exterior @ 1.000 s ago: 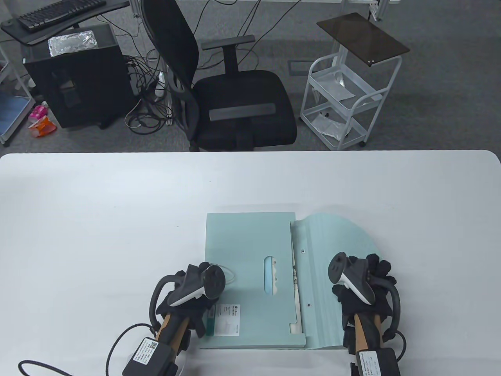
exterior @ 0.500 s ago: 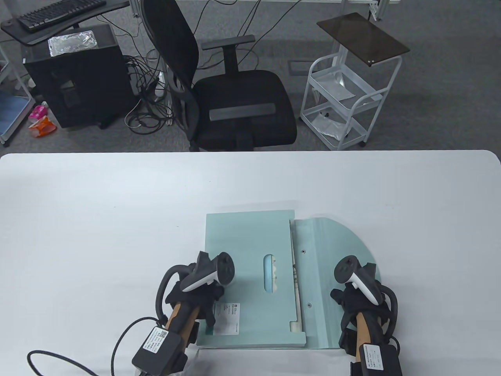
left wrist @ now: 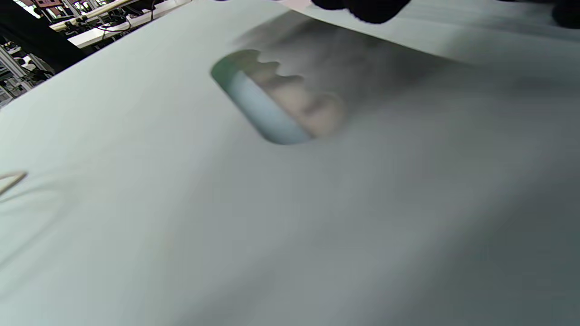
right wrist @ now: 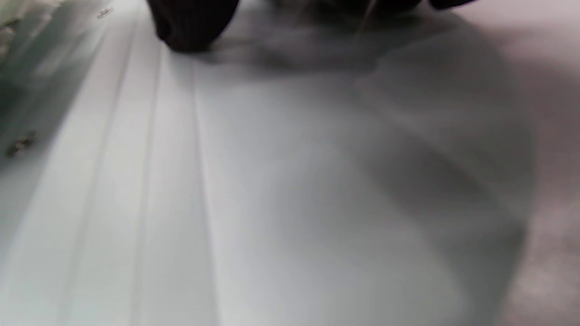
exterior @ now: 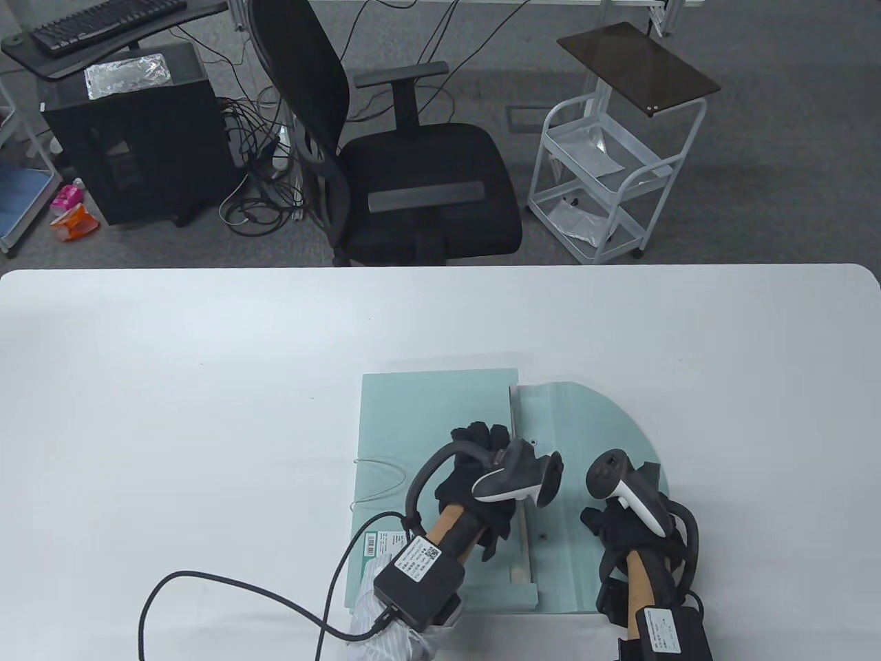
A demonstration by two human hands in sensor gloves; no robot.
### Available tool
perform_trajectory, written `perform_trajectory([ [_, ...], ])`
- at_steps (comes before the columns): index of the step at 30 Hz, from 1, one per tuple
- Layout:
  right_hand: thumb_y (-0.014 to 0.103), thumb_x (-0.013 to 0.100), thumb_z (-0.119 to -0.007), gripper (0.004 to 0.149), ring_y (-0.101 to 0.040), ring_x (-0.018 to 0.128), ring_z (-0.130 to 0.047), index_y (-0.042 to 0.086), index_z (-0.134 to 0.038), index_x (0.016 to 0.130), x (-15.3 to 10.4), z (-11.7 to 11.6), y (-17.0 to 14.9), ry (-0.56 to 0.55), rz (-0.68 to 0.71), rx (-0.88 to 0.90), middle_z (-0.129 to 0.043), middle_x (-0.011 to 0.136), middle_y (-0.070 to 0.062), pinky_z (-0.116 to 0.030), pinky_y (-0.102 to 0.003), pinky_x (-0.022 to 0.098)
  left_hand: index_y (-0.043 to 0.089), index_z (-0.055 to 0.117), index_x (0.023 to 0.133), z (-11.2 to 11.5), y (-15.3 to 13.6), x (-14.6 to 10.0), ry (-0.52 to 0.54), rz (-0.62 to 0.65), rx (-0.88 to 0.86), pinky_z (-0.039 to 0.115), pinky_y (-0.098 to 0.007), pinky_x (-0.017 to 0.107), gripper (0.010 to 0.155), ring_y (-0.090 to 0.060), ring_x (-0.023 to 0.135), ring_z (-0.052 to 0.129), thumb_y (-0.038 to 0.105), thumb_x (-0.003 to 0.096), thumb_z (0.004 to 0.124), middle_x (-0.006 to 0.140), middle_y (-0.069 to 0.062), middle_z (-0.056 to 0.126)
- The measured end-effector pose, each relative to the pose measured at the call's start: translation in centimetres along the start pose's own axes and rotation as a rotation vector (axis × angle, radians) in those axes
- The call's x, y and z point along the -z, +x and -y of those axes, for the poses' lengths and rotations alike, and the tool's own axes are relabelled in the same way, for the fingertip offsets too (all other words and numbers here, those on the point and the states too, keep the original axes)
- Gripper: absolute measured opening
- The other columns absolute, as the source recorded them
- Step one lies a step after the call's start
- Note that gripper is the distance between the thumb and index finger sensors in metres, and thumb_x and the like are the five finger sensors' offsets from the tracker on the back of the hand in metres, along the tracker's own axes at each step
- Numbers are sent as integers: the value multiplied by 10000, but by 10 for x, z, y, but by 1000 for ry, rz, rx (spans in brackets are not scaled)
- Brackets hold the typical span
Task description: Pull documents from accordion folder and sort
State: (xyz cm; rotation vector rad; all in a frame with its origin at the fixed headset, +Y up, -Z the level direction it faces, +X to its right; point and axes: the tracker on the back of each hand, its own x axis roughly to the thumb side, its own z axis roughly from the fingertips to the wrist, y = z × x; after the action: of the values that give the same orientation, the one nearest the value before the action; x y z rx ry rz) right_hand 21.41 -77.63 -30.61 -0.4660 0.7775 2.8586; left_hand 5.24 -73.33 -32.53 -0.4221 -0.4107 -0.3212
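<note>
Accordion folder: pale teal, flat on the white table, lower centre of the table view; rounded flap opened out to the right, slot-shaped handle cutout, barcode label at lower left. Left hand over the folder's middle, right hand on the flap; grip of either cannot be told
</note>
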Motion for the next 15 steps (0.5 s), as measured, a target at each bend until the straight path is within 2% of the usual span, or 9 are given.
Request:
perform_trajectory([
  [3, 406, 477, -617, 732, -591, 972, -330, 172, -192, 1026, 0, 0, 0, 2, 4, 5, -206, 1103, -282, -450, -662, 722, 246, 391, 1196, 3, 9, 8, -20, -14, 18, 325, -658, 796, 617, -476, 1153, 279, 431, 628, 542, 1264, -124, 235],
  [7, 406, 478, -617, 734, -591, 971, -329, 170, -190, 1026, 0, 0, 0, 4, 6, 6, -203, 1102, -286, -449, -662, 722, 251, 496, 1159, 6, 11, 10, 39, -37, 41, 362, -656, 790, 594, -472, 1149, 322, 492, 617, 522, 1263, -116, 283],
  [10, 406, 478, -617, 734, -591, 971, -327, 171, -189, 1026, 0, 0, 0, 5, 6, 7, -201, 1102, -285, -448, -663, 721, 220, 529, 1121, 2, 12, 7, 106, -64, 17, 512, -678, 738, 566, -515, 1111, 463, 478, 617, 543, 1250, -144, 330],
  [13, 408, 479, -613, 735, -591, 972, -320, 170, -183, 1025, 0, -1, 0, 8, 9, 7, -196, 1101, -284, -445, -663, 722, 165, 524, 1089, -7, 10, 0, 136, -132, -43, 637, -640, 687, 557, -539, 1048, 596, 455, 618, 591, 1229, -195, 326],
  [15, 410, 480, -611, 739, -591, 972, -310, 169, -174, 1025, 0, -1, 0, 16, 11, 8, -182, 1100, -284, -439, -664, 723, 133, 429, 1127, -10, 9, -1, 109, -191, -87, 689, -615, 662, 618, -529, 1039, 618, 437, 622, 613, 1218, -251, 282],
])
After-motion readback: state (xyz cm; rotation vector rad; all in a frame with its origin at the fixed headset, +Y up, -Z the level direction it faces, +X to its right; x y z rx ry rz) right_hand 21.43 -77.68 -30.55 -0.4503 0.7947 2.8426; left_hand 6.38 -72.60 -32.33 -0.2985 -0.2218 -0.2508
